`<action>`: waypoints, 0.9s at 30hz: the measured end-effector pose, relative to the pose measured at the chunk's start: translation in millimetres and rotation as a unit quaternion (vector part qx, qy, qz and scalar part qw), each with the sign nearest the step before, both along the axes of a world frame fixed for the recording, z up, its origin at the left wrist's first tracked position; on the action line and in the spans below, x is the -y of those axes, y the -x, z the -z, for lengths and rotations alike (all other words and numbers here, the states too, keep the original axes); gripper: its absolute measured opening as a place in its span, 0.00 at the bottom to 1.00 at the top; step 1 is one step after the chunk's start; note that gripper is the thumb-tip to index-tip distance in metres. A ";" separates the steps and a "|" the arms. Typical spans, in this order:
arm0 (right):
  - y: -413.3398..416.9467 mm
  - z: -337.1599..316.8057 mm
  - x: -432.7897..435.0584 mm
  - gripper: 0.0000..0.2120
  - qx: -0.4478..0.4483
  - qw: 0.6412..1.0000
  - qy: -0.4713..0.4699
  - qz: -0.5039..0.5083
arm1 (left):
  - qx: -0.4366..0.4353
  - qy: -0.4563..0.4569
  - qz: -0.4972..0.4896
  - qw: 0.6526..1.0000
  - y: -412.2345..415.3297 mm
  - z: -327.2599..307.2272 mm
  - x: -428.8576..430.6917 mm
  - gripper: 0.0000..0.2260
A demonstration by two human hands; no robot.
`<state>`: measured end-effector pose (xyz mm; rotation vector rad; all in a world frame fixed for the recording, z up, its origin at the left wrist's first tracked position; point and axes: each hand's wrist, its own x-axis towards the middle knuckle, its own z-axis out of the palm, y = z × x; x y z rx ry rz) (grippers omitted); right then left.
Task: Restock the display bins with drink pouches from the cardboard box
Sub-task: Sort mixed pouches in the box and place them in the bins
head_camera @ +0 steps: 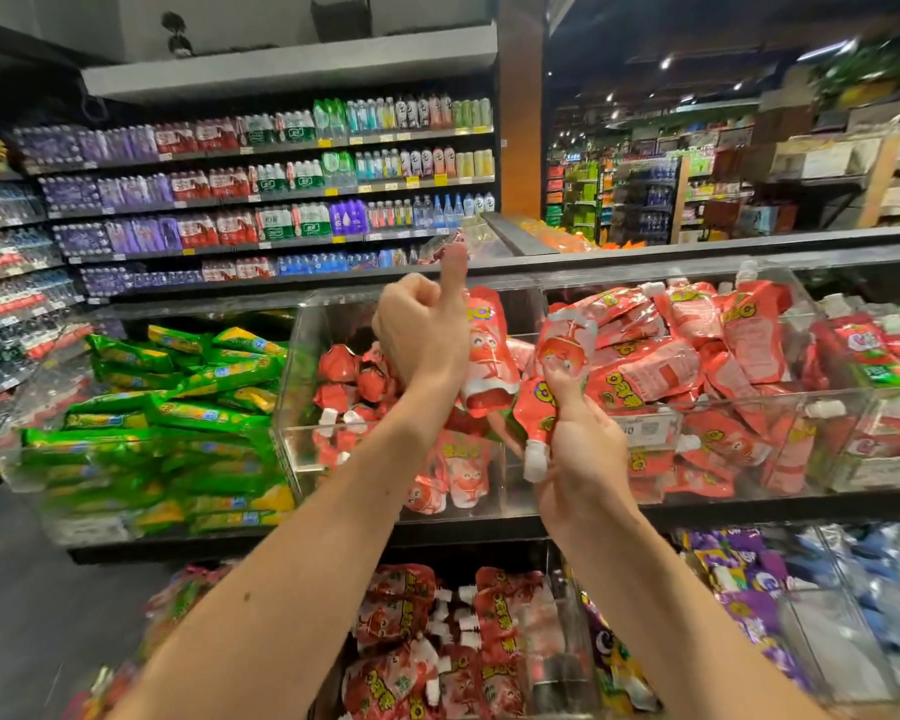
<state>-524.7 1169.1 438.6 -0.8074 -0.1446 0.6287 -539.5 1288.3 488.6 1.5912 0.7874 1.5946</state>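
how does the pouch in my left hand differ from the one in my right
The left pouch stands base down; the right pouch hangs inverted, white cap down. The left hand grips its side; the right hand grips near the cap. Both are red.

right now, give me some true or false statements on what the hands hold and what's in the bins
The left hand holds a red pouch, thumb pointing up. True.
The right hand is empty. False: it grips a second red pouch, white cap pointing down.
Green packs lie to the left of the hands. True.
The clear bin below the hands holds blue bottles. False: it holds red pouches.
Purple packs lie on the lower level, at right. True.
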 end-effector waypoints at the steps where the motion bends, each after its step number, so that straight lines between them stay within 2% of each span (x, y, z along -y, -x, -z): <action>1: -1.0 -0.3 -1.3 0.10 -0.012 1.000 0.000 0.000 | -0.018 -0.018 -0.014 1.000 -1.2 1.3 0.9 0.29; 4: -5.5 0.4 -1.5 0.09 -0.036 0.999 -0.009 -0.004 | -0.091 -0.096 -0.014 0.991 7.0 6.5 8.5 0.21; 6: -9.0 -0.4 -1.2 0.11 -0.033 0.999 -0.018 -0.007 | -0.189 -0.136 0.032 0.972 18.6 11.7 18.0 0.16; 7: -10.7 -0.9 -1.5 0.12 -0.028 0.999 -0.025 -0.006 | -0.250 -0.160 0.054 0.953 24.0 15.8 22.6 0.17; 9: -14.3 0.2 -2.9 0.10 -0.001 1.000 -0.011 -0.001 | -0.346 -0.220 0.100 0.906 34.9 25.3 30.8 0.26; 11: -17.6 1.9 -2.7 0.09 0.018 1.000 0.015 -0.001 | -0.378 -0.243 0.163 0.878 43.7 27.7 36.0 0.32; 12: -19.2 2.5 -2.5 0.10 0.019 1.000 0.018 0.000 | -0.379 -0.244 0.190 0.872 47.2 25.8 33.6 0.31; 16: -24.4 0.2 -1.1 0.12 0.003 1.000 -0.001 -0.002 | -0.377 -0.276 0.245 0.850 63.8 10.8 12.9 0.21; 18: -26.0 -1.8 0.0 0.11 -0.003 1.000 -0.003 -0.012 | -0.341 -0.282 0.216 0.870 69.0 5.7 4.4 0.15; 20: -27.6 -3.8 0.4 0.12 -0.017 1.000 -0.009 -0.015 | -0.293 -0.240 0.163 0.911 72.4 1.3 -7.4 0.13; 22: -29.9 -4.8 2.2 0.13 -0.024 1.000 -0.012 -0.009 | -0.266 -0.210 0.119 0.933 72.7 -3.7 -24.3 0.11; 24: -33.8 -3.5 4.1 0.14 -0.020 1.000 -0.011 -0.003 | -0.277 -0.202 0.105 0.934 70.9 -7.6 -39.2 0.10; 27: -37.4 -0.2 9.2 0.13 -0.014 1.000 -0.013 -0.002 | -0.337 -0.201 0.077 0.917 63.2 -6.8 -56.5 0.09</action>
